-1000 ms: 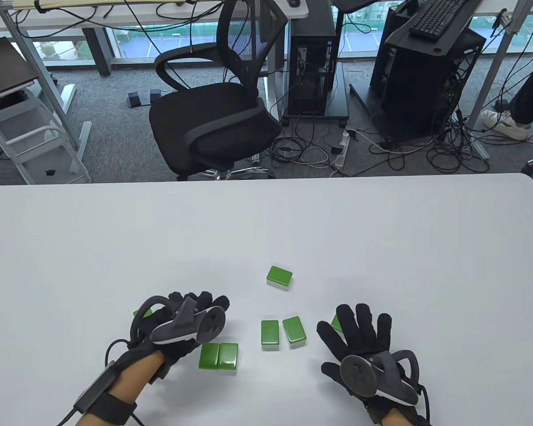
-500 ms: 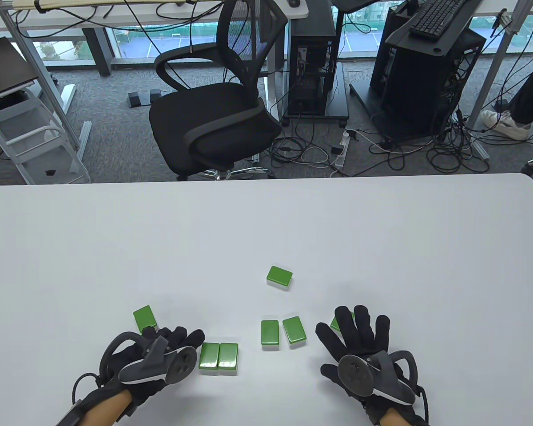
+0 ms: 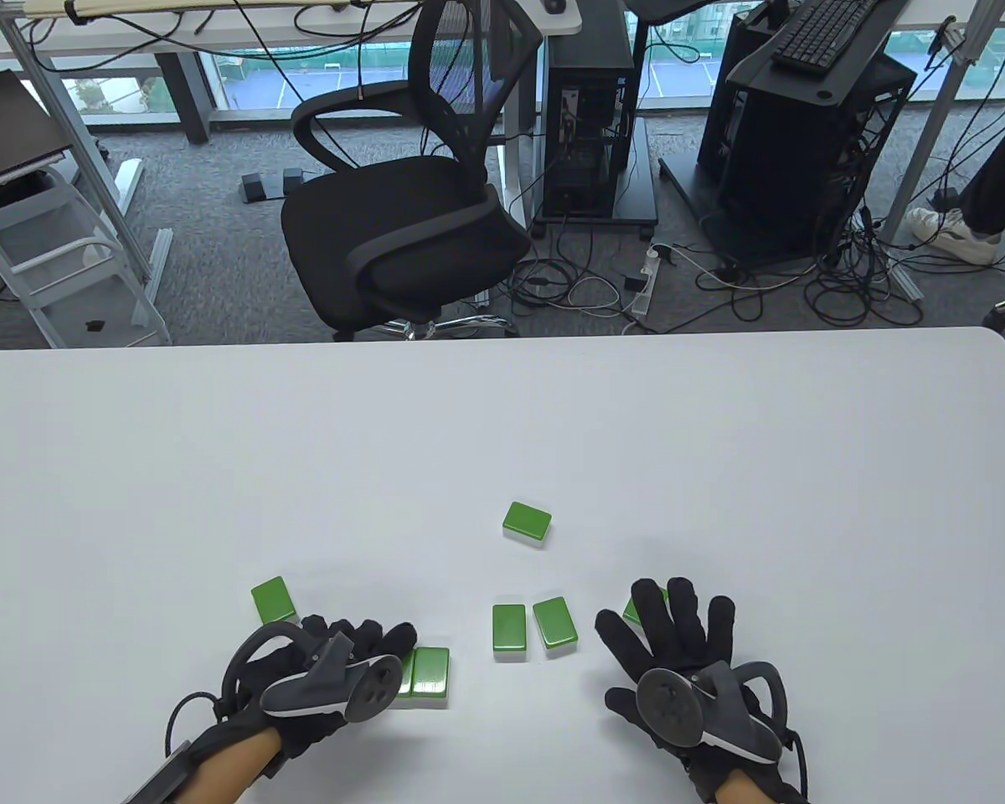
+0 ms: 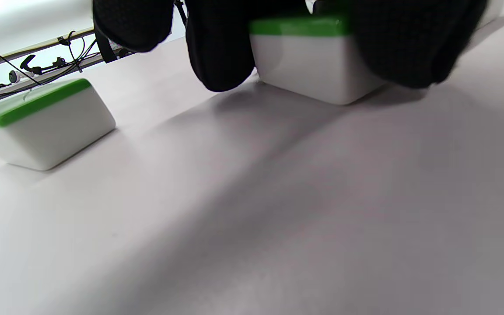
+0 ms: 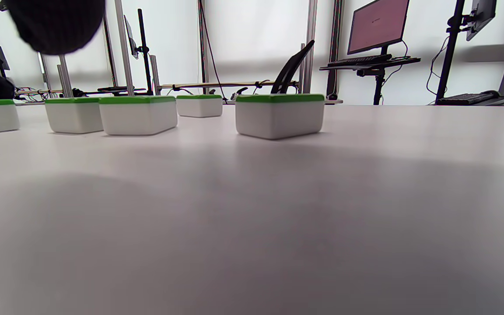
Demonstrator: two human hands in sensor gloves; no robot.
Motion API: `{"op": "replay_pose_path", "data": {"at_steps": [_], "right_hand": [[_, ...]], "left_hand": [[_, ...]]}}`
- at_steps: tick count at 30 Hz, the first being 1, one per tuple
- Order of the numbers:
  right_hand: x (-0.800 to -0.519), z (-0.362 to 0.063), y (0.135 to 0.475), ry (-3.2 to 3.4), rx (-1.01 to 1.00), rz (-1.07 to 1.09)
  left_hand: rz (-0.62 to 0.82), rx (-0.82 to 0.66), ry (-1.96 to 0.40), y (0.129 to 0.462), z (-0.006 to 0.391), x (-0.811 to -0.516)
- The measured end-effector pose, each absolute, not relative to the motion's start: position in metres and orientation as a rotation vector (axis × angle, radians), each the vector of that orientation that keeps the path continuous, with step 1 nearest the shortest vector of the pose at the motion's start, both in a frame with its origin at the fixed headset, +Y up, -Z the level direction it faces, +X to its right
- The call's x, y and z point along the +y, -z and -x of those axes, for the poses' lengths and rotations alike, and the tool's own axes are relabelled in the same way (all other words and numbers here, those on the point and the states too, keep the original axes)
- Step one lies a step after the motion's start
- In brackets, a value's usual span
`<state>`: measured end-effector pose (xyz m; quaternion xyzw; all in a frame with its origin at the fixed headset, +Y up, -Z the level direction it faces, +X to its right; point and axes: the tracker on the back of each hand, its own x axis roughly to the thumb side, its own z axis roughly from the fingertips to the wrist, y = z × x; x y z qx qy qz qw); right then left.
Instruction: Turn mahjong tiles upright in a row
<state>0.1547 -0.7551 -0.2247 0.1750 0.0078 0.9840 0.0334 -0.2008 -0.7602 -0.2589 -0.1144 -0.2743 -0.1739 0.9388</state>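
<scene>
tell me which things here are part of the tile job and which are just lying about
Part of the job:
- seven green-backed mahjong tiles, all lying flat on the white table
- left hand, fingers on the near-left tile pair
- right hand, spread flat, partly covering one tile

Just lying about:
- office chair
- computer towers
- floor cables
- keyboard

Your tiles look like smooth glossy plastic, your gloves matt knitted cloth, the desk smooth matt white.
</scene>
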Motion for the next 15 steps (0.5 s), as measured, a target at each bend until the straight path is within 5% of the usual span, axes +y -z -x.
{"op": "replay_pose_path", "data": {"at_steps": [9, 15], "right_hand": [[-0.755, -0.154, 0.225, -3.026, 0.026, -0.543], [-0.756, -0.155, 0.225, -3.025, 0.028, -0.539]], "left_hand": [[0.338, -0.498, 0.274, 0.263, 0.215, -0.747], [0.213, -0.344, 0.169, 0.272, 0.251, -0.715]]}}
